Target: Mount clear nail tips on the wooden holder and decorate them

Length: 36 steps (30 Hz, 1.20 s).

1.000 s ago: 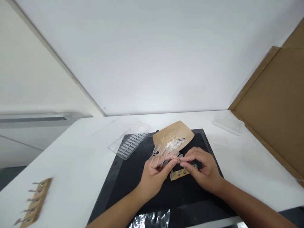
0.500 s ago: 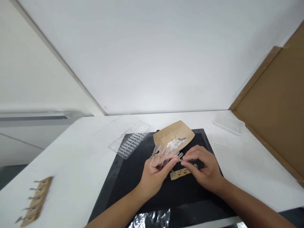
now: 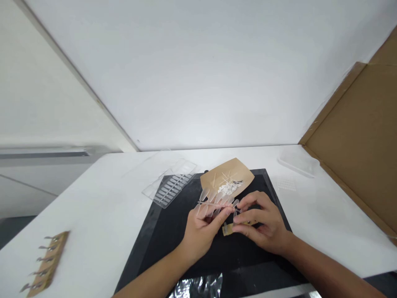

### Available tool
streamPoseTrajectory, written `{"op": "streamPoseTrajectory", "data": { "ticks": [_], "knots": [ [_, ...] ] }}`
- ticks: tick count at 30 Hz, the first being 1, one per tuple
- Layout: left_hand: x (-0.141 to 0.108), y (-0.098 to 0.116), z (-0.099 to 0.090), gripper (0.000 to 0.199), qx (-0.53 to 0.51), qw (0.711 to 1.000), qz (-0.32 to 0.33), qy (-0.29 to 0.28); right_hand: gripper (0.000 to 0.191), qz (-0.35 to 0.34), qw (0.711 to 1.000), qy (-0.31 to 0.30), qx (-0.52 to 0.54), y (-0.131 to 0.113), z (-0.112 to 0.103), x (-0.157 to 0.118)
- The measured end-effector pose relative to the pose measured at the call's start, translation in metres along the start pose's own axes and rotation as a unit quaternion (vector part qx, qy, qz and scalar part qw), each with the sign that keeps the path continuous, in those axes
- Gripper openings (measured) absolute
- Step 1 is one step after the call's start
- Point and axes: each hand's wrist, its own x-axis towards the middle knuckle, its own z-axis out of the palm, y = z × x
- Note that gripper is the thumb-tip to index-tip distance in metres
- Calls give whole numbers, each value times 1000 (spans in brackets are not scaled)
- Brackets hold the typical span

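My left hand (image 3: 203,231) is closed on a clear strip of nail tips (image 3: 214,203), which fans out over its fingers. Close to the strip's right end, my right hand (image 3: 263,221) pinches a clear nail tip (image 3: 235,217) between thumb and fingers. Below and partly behind the right fingers lies a small tan strip (image 3: 228,229) with metal studs and a clear tip upright at its left end. A brown paper tray (image 3: 211,176) behind the hands holds thin sticks and white bits.
On the black mat (image 3: 167,248) stands a clear case (image 3: 173,188) of nail tips at the back left. A wooden strip with clips (image 3: 51,265) lies far left. A clear lid (image 3: 299,162) and cardboard (image 3: 356,145) are at right, crinkled plastic (image 3: 198,287) in front.
My right thumb has moved left and down, and the fingers have spread. A clear tip now shows upright between them, and the right hand covers more of the studded strip.
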Motion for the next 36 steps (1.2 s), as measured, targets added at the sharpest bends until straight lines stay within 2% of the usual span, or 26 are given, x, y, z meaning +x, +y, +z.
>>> {"op": "streamPoseTrajectory", "data": {
  "ticks": [3, 8, 13, 17, 24, 31, 36],
  "knots": [
    [0, 0, 1, 19, -3, 1000, 0, 1, 17, 14, 1000, 2, 6, -1, 1, 0],
    [0, 5, 2, 21, -13, 1000, 12, -12, 33, 98, 994, -9, 54, 1, 4, -6],
    [0, 10, 1, 20, -21, 999, 19, -33, 22, 133, 990, -17, 42, 4, 8, -9],
    [0, 8, 1, 18, -31, 998, 9, -47, 14, 109, 994, 3, -2, 1, 9, -5],
    [-2, 9, 3, 33, -50, 998, -3, -49, 9, -5, 996, 16, -82, 2, 6, 2],
    [-1, 2, 1, 28, -10, 999, -1, -34, 6, 5, 997, -1, -78, 3, 1, 3],
    [0, -6, 0, 28, 5, 1000, -7, -1, 10, -10, 995, -54, -79, 8, -4, 3]
  ]
}}
